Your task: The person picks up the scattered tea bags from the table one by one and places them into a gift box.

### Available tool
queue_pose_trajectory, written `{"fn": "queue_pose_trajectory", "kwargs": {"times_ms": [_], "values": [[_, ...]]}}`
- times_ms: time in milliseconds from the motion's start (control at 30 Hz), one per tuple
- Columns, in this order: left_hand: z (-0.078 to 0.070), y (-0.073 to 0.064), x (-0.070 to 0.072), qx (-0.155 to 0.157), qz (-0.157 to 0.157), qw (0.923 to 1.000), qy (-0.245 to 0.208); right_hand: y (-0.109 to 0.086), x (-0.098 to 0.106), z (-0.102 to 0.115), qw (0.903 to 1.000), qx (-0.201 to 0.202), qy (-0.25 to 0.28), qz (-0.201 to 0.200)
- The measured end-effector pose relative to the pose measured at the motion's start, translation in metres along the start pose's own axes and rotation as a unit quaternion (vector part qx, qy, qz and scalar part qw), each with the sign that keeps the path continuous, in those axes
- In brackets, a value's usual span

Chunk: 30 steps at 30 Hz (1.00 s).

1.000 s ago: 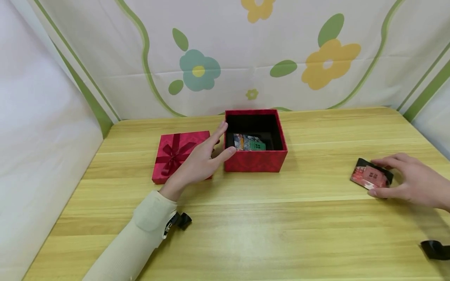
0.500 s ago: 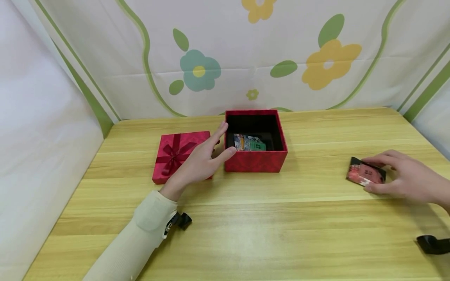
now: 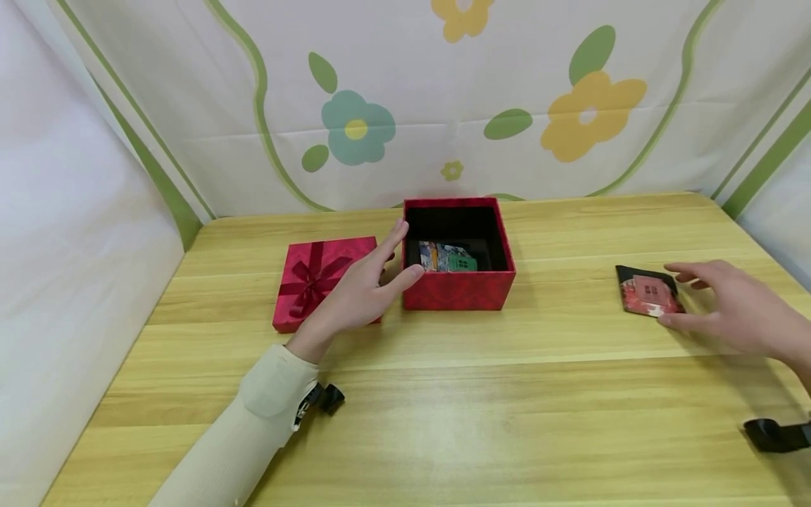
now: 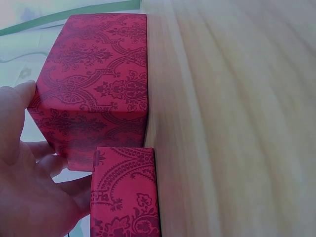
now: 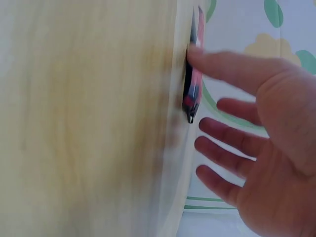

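Observation:
A small flat packet (image 3: pixel 649 294), black with a red and pink print, lies on the right of the table. My right hand (image 3: pixel 738 304) is just beside it with fingers spread, and in the right wrist view the thumb (image 5: pixel 222 64) overlaps the packet's edge. Left of centre stands a red patterned gift box (image 3: pixel 459 290) without its lid. My left hand (image 3: pixel 357 292) rests against its left side, fingers straight and thumb at the front left corner. Inside the box are similar packets (image 3: pixel 462 263), one with a green print.
The red box lid (image 3: pixel 342 255) with a dark red bow lies left of the box, partly under the left hand and forearm in the head view. A white curtain (image 3: pixel 437 91) with printed flowers hangs behind the wooden table (image 3: pixel 456 422).
The packet has moved left and away from me with my right hand. The right hand's fingers have loosened from it and spread. The left hand and the box have stayed in place.

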<state>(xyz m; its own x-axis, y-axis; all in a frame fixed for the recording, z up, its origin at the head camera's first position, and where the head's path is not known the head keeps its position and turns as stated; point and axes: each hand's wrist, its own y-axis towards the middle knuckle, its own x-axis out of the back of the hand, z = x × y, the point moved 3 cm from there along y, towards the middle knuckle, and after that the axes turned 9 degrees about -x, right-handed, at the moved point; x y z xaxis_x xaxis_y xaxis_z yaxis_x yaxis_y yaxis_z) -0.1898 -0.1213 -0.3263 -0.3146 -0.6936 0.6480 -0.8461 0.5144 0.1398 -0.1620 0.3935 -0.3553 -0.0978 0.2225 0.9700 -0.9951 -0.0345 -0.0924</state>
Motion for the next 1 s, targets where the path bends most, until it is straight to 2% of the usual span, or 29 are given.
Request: {"fn": "queue_pose_trajectory", "kwargs": {"times_ms": [167, 267, 400, 700, 1000], "values": [[0.001, 0.000, 0.001, -0.002, 0.000, 1.0000, 0.000, 0.006, 0.000, 0.001, 0.9996, -0.026, 0.008, -0.001], [0.002, 0.000, 0.001, -0.001, -0.001, 1.0000, 0.001, 0.009, -0.002, 0.006, 0.9990, -0.032, 0.022, 0.023], [0.002, -0.001, 0.001, 0.001, -0.001, 1.0000, 0.003, 0.014, -0.004, 0.016, 0.9973, -0.023, 0.050, 0.050], [0.001, -0.001, 0.001, 0.000, -0.002, 1.0000, 0.003, 0.022, -0.008, 0.035, 0.9940, -0.005, 0.094, 0.055], [0.001, 0.000, 0.000, 0.001, 0.000, 1.0000, 0.002, 0.026, -0.008, 0.040, 0.9954, 0.009, 0.075, 0.058]]}}
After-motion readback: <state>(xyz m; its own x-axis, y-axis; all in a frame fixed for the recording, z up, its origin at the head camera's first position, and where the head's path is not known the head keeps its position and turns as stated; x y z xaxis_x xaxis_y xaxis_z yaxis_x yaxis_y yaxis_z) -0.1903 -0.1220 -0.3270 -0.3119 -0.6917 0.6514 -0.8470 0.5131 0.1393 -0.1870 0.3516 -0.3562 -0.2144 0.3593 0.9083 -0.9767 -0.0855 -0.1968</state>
